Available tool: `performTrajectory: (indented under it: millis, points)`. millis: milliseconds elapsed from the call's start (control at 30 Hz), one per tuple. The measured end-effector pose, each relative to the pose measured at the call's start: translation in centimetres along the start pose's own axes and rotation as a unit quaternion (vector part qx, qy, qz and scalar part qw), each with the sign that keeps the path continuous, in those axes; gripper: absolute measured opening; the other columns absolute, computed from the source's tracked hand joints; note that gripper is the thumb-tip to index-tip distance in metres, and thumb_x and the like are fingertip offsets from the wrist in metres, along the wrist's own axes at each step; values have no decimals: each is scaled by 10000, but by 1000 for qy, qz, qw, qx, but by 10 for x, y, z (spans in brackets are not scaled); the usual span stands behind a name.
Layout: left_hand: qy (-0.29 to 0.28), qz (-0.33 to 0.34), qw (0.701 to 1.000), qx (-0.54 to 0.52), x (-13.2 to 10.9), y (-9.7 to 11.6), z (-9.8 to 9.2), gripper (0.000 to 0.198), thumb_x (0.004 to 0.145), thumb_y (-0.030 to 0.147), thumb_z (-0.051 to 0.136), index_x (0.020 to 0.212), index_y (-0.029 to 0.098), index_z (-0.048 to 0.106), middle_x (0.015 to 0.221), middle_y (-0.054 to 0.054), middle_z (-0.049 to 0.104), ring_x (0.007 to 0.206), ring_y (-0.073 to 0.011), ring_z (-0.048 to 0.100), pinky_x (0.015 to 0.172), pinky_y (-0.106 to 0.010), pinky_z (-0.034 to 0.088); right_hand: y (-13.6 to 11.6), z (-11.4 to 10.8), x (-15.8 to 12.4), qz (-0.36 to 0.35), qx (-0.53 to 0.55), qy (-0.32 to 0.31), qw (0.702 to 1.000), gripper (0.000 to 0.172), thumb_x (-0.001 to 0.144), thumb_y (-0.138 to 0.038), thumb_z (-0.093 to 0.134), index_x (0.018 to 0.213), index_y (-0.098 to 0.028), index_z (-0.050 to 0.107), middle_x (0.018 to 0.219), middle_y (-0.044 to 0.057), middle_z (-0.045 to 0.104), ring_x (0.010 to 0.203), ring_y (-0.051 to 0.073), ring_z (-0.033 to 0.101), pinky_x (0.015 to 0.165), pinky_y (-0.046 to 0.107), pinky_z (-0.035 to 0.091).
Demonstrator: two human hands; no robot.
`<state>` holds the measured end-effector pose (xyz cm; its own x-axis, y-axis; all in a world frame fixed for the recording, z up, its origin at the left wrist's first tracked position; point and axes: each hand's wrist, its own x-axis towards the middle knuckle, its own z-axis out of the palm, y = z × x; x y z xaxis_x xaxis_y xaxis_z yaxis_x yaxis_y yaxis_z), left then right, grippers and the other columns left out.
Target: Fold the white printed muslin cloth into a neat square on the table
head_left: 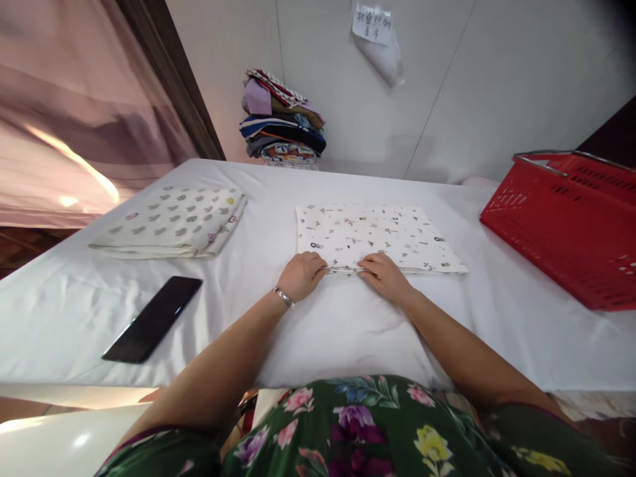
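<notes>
A white cloth with small printed figures [375, 232] lies folded flat in the middle of the white-covered table. My left hand [302, 275], with a silver bracelet at the wrist, pinches its near edge toward the left corner. Further right along the same edge, my right hand [385, 275] grips the fold between thumb and fingers. Some of the near edge shows between the two hands. A second folded cloth, cream with grey and coloured prints [179, 222], rests to the left, apart from both hands.
A black phone-like slab [153, 320] lies at the left of the table [342, 331]. A red basket [571, 225] stands at the right. Stacked folded fabrics [283, 122] are beyond the far edge, by the wall. Curtains [74, 99] hang at the left.
</notes>
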<state>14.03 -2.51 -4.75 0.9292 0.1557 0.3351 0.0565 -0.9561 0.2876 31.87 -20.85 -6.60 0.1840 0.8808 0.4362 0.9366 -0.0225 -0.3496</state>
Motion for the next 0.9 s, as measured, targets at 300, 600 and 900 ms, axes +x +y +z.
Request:
performTrajectory:
  millis: [300, 600, 900]
  points:
    - [-14, 5, 999, 41, -1, 2, 0, 253, 814, 389, 554, 959, 186, 595, 929, -59, 612, 858, -204, 530, 719, -340, 401, 0, 3, 2, 31, 33, 29, 999, 247, 906, -282, 415, 971, -203, 640, 955, 75, 603, 905, 205, 514, 828, 381, 419]
    - [-20, -12, 998, 51, -2, -2, -5, 243, 862, 368, 475, 864, 197, 647, 888, -59, 627, 831, -198, 538, 714, -348, 399, -1, 5, 2, 22, 22, 41, 999, 248, 914, -276, 392, 954, -201, 624, 947, 84, 599, 904, 210, 515, 813, 381, 428]
    - [-6, -24, 999, 24, -1, -4, -9, 305, 911, 327, 382, 863, 197, 653, 871, -43, 638, 825, -170, 535, 726, -318, 395, 1, 6, 3, 3, 1, 32, 999, 255, 913, -271, 393, 965, -189, 629, 945, 87, 605, 870, 208, 507, 803, 380, 425]
